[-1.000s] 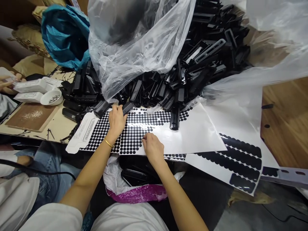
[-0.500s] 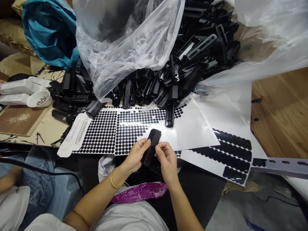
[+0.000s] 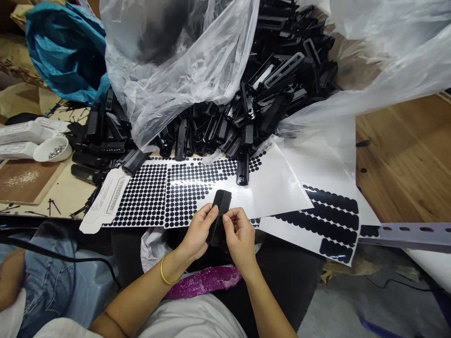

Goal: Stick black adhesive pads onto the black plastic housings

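Observation:
My left hand (image 3: 200, 231) grips a long black plastic piece with a carbon-fibre pattern (image 3: 222, 202), thumb across its upper face. The piece is tilted, its rounded far end pointing away from me. Its lower end is partly hidden between my hands. The fingers of my right hand (image 3: 241, 234) are pinched together at the piece's right edge; anything small between the fingertips is hidden. Just beyond my hands lie sheets of round black stickers (image 3: 141, 197), partly covered by a glossy white backing sheet (image 3: 271, 188). A similar glossy black piece (image 3: 242, 169) rests on that sheet.
A heap of black plastic parts (image 3: 278, 84) spills from a clear plastic bag (image 3: 183, 70). On the left are a teal bag (image 3: 63, 51), a white bowl of small metal pieces (image 3: 52, 149) and white boxes (image 3: 21, 132). Another person's arm (image 3: 12, 279) shows at lower left.
The view has shifted slightly, so the table's contents appear a little further left. Both hands stay at the same black piece, with little visible change in grip.

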`<state>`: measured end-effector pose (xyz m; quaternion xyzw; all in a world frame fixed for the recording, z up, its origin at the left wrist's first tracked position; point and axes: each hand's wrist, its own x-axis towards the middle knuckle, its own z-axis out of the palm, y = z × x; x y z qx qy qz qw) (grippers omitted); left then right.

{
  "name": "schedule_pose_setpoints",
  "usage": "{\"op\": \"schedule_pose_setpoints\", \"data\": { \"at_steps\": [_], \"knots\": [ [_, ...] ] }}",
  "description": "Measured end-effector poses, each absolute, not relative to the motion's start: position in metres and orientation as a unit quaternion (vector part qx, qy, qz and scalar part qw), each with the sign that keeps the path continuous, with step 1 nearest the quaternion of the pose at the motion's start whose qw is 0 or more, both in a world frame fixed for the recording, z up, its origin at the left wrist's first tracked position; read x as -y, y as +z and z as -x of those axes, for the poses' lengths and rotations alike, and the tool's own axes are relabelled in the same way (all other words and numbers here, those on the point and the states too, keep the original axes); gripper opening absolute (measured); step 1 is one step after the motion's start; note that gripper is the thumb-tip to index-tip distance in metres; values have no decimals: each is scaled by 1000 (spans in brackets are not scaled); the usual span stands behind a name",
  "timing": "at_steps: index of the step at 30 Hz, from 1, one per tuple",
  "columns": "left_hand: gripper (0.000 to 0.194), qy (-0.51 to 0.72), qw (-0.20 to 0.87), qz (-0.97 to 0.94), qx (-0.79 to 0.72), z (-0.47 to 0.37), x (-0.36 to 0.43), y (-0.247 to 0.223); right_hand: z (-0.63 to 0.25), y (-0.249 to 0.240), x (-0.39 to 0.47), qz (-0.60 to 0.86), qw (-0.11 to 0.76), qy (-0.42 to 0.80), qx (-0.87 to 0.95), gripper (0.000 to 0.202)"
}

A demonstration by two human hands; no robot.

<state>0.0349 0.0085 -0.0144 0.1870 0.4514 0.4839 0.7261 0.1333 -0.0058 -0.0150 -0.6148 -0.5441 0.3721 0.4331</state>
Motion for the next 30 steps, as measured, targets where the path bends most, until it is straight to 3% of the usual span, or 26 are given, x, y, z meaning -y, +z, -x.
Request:
{"op": "schedule_pose_setpoints", "data": {
  "at_steps": [8, 13, 18, 26, 30],
  "knots": [
    [26, 459, 735, -234, -441, -31, -11, -19, -142, -21, 18, 664, 421, 257, 562, 2],
    [25, 405, 789, -206, -413, -29, -10, -15, -220, -22, 47, 751, 417, 66, 507, 7],
    [26, 347, 828, -230, -375, -38, -5, -14, -297, -25, 67, 780, 294, -55, 550, 21],
    [30, 312, 842, -248, -363, -47, -3, -16, -311, -25, 60, 747, 275, -48, 603, 23],
    [32, 294, 860, -235, -346, -44, -4, -16, -287, 0, 65, 725, 288, 128, 612, 16]
  ]
}}
